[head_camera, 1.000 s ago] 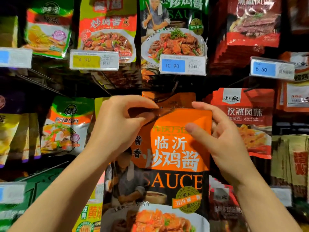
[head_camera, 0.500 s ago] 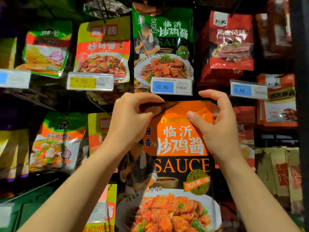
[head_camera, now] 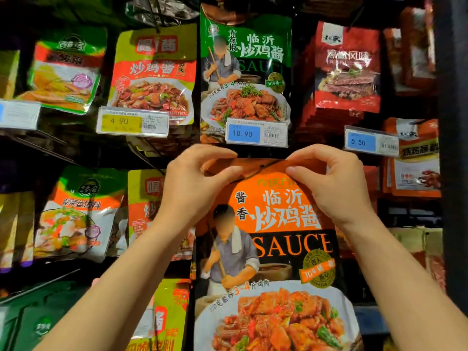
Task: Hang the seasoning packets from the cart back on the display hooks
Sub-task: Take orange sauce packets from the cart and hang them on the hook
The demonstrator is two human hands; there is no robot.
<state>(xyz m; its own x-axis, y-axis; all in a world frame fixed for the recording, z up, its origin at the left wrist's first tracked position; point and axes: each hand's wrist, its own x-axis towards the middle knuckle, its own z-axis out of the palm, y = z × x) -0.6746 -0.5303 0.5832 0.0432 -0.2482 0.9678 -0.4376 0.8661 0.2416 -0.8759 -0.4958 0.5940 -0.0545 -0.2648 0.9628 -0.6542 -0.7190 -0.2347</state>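
The orange packet [head_camera: 276,249] fills the lower centre of the frame, upright, its top edge just below the blue 10.90 tag [head_camera: 255,134]. The left hand [head_camera: 195,188] pinches the packet's top left corner between thumb and curled fingers. The right hand [head_camera: 336,183] pinches the top right corner the same way. A thin dark hook [head_camera: 260,171] crosses the packet's top strip between the two hands; whether it passes through the hole cannot be told. Directly above hangs a green packet [head_camera: 245,72]. Left of that is a yellow-green packet [head_camera: 154,74] over a yellow 4.90 tag [head_camera: 133,121]. At upper right hang red packets [head_camera: 348,67], with a 5.50 tag [head_camera: 371,142] below them.
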